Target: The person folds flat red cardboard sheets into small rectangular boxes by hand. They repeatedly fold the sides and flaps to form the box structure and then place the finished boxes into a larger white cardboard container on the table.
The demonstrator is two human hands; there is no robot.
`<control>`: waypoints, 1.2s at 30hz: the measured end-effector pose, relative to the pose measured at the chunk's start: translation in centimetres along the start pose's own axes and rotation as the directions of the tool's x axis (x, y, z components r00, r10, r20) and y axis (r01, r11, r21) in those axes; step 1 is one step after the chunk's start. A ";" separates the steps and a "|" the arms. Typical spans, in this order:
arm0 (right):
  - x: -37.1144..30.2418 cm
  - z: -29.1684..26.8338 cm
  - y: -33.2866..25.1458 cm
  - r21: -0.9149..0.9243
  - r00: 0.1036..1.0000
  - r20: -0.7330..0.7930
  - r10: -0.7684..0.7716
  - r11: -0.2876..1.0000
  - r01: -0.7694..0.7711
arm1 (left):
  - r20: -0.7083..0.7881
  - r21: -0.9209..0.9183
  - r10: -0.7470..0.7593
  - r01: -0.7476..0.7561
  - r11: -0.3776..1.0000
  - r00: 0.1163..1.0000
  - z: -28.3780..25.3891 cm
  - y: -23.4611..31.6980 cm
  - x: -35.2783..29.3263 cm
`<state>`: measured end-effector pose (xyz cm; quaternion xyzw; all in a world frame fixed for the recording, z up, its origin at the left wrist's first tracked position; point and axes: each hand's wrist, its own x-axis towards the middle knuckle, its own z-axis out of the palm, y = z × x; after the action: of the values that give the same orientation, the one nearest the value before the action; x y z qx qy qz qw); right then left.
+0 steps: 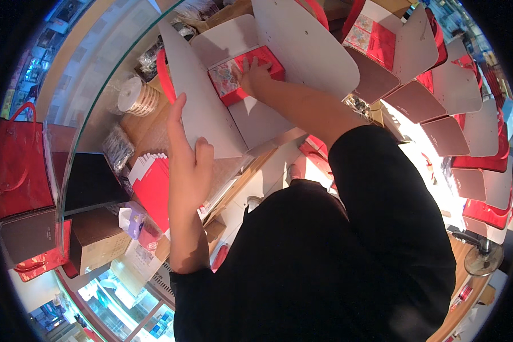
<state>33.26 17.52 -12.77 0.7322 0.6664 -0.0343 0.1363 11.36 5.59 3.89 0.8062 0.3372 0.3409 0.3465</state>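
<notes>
A large gift box with a white lining (227,41) stands unfolded in front of me, its side panels spread outward. Inside lies a smaller red box (273,57) with a colourful patterned section (224,78) on its left part. My right hand (255,75) reaches in over the near side and rests on top of the red box, fingers spread. My left hand (189,165) is up beside the left panel (202,105), its index finger stretched out and thumb apart. Whether it touches the panel I cannot tell. Close by is a red strap handle (165,77).
Several similar open boxes (420,102) line the right side. To the left are a ribbon spool (135,96), red and white cards (152,185), a tissue pack (131,221), a brown carton (97,242) and a red bag (20,165). A glass edge (91,108) curves along the left.
</notes>
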 end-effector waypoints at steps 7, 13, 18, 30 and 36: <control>4.9 0.9 0.4 -0.085 0.995 -0.098 0.035 0.995 -0.044 | 0.095 0.102 0.009 -0.018 0.995 0.995 -0.5 -0.1 0.4; 7.0 0.3 0.9 0.034 0.997 -0.072 0.014 0.999 -0.012 | 0.091 0.105 -0.019 0.009 0.994 0.996 -0.7 -0.1 0.8; 6.3 0.0 1.9 0.045 0.996 -0.081 -0.028 0.998 0.032 | 0.075 0.047 -0.030 0.027 0.999 0.997 -0.8 -0.9 1.1; -0.7 -9.4 2.9 0.818 0.875 -0.438 0.205 0.495 0.293 | -0.273 -0.146 -0.076 0.037 0.989 0.959 1.4 -1.8 0.4; -20.0 -7.1 -2.2 0.553 0.502 -0.806 0.313 0.098 0.827 | -0.406 0.120 -0.179 0.246 0.962 0.896 -2.6 -10.7 -10.4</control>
<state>27.96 0.07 -1.61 0.3884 0.5919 -0.1444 -0.6913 0.41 4.01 -6.49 0.7064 0.5134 0.4251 0.2382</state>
